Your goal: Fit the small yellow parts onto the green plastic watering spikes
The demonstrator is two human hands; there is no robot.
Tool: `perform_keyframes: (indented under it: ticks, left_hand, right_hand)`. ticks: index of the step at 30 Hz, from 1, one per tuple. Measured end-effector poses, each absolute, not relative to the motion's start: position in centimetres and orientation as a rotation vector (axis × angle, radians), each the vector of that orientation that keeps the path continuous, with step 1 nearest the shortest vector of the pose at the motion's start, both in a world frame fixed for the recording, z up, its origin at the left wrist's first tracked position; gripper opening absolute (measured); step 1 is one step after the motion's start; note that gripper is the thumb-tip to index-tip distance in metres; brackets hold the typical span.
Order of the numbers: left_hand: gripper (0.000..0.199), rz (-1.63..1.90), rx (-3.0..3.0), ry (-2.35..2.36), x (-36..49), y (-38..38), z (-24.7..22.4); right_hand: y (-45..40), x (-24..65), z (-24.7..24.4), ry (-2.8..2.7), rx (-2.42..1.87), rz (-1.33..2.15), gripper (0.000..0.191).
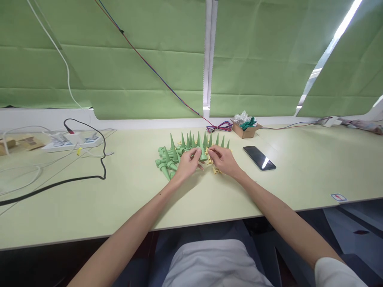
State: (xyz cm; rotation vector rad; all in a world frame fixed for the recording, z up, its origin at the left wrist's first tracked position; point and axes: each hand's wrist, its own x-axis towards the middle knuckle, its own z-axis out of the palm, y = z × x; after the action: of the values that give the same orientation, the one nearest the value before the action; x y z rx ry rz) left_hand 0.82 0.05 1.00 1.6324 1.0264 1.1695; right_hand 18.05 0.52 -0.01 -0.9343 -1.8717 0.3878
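My left hand (pixel 188 164) pinches a green plastic cone (pixel 202 154) with its wide end toward me, just above the table. Close beside it, my right hand (pixel 224 160) has thumb and fingers pressed together. What they hold, if anything, is too small to make out. Small yellow plastic pieces (pixel 216 170) lie under and beside my right hand. Behind both hands, several green cones (pixel 190 138) stand upright in a row. More green cones with ribbed collars (pixel 164 169) lie in a heap to the left of my left hand, partly covered by it.
A black phone (pixel 259 158) lies right of my hands. Behind it sits a small cardboard box (pixel 245 130) with plastic wrap and green material. Coiled red-blue wire (pixel 220 126) rests near the wall. At left are a power strip (pixel 73 143) and a black cable (pixel 60 183).
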Motion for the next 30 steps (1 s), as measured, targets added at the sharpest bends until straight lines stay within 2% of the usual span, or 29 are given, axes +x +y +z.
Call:
perform_keyframes:
  ticks: [30]
  left_hand:
    - [0.035, 1.331, 1.939, 1.074, 0.32, 0.15, 0.67]
  right_hand:
    - [0.47, 18.04, 0.4, -1.89, -1.063, 0.256, 0.044]
